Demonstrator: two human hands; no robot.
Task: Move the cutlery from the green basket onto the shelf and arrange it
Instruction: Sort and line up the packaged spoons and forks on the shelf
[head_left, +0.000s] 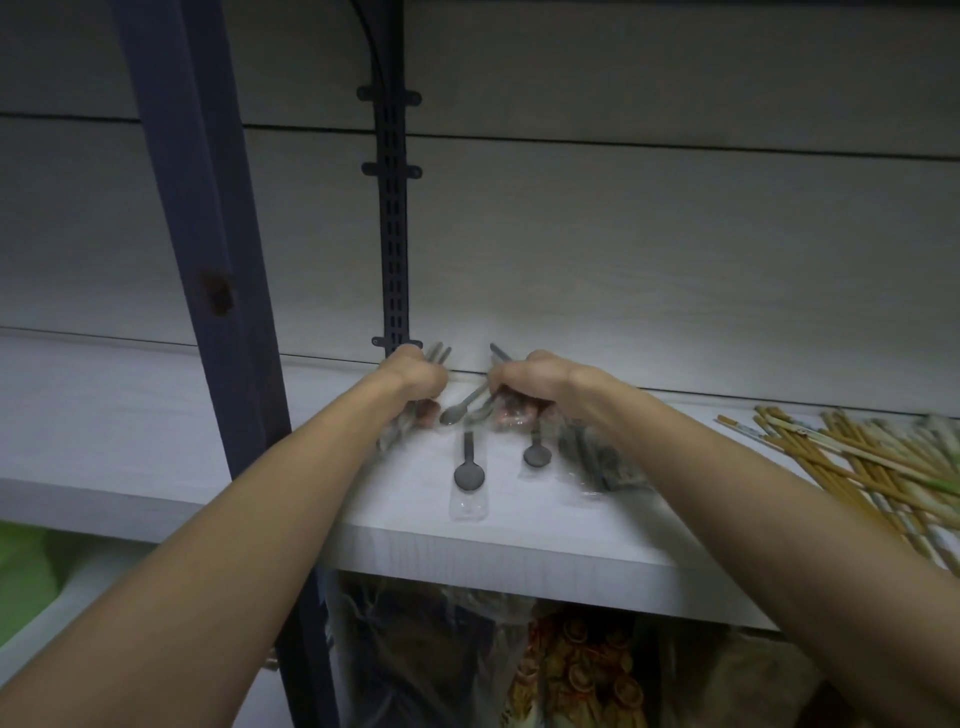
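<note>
Both arms reach to the far edge of the white shelf (156, 431). The left hand (413, 376) is curled around a bunch of forks (439, 353), tines up. The right hand (524, 379) grips several spoons (460, 410), bowls pointing down-left. Two wrapped spoons (469, 475) lie nearer on the shelf between the arms. Chopsticks (857, 462) sprawl at the right. Something green (26, 561) shows low left.

Both bare forearms are stretched forward and converge, with the left hand (415, 376) and the right hand (524, 382) held just apart, knuckles up, fingers curled downward in closed grips at the far end.
</note>
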